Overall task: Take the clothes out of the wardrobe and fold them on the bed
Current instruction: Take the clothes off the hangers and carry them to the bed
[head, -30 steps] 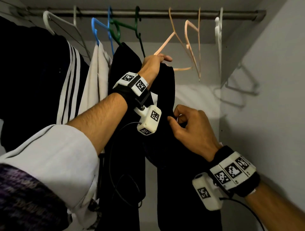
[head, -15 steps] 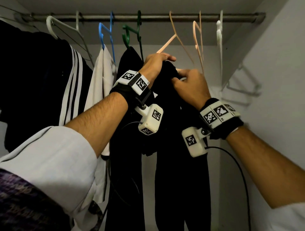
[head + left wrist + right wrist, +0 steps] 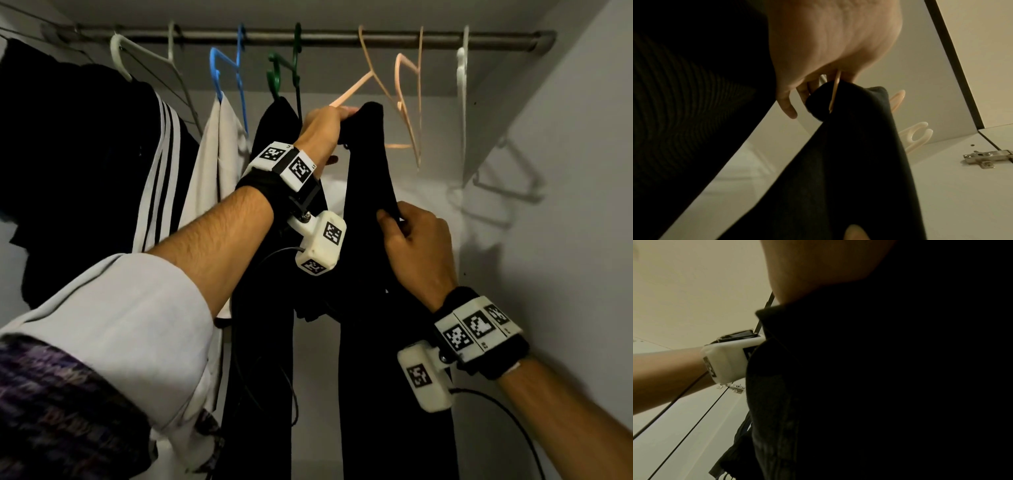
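Wardrobe interior, head view.

Rail (image 3: 308, 36): metal, spanning the top of the wardrobe; its left end is partly lost in shadow.

Black garment (image 3: 368, 171): draped over a peach hanger (image 3: 352, 89) near the middle of the rail, hanging in two long dark panels that run out of the lower edge of the picture. Type of garment cannot be told; the cloth is near featureless in the dim light.

Left hand (image 3: 322, 132): raised at the top of the black garment, fingers curled round the hanger's arm and the bunched cloth. In the left wrist view the peach hanger (image 3: 835, 91) passes between the fingers (image 3: 786, 105) above the cloth fold (image 3: 849, 104).

Right hand (image 3: 416, 246): lower down, at the right edge of the garment's right panel, fingers curled on the cloth. The right wrist view is almost wholly filled by dark fabric (image 3: 879, 386); the fingers are hidden there.

Other hangers: white (image 3: 147, 56), blue (image 3: 226, 66), green (image 3: 286, 65), a second peach one (image 3: 409, 102), and a white one (image 3: 462, 78) seen edge-on at the right end of the rail.

Other clothes: a dark piece with white stripes (image 3: 161, 171) at left, its extent hard to make out, and a white garment (image 3: 219, 150) on the blue hanger.
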Demonstrator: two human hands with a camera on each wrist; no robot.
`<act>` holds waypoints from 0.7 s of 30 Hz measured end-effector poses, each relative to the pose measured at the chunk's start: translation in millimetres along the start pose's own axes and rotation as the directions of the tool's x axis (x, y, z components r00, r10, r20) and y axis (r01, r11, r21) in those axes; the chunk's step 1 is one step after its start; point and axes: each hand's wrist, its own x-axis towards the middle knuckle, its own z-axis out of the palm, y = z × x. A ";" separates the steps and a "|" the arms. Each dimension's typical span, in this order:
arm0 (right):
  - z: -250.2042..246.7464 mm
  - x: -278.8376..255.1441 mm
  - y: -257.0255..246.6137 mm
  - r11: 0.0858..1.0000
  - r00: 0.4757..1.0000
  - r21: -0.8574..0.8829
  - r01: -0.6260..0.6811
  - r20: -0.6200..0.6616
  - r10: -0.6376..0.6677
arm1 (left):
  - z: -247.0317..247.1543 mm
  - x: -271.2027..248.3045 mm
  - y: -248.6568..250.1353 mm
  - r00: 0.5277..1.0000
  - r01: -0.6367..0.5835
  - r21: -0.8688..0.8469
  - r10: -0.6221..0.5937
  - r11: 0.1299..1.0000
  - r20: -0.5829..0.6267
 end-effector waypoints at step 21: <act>-1.9 -40.0 1.7 0.986 0.990 0.142 -0.091 -0.097 0.105 | -43.1 -28.8 -1.2 0.996 -0.021 0.039 0.018 0.999 0.091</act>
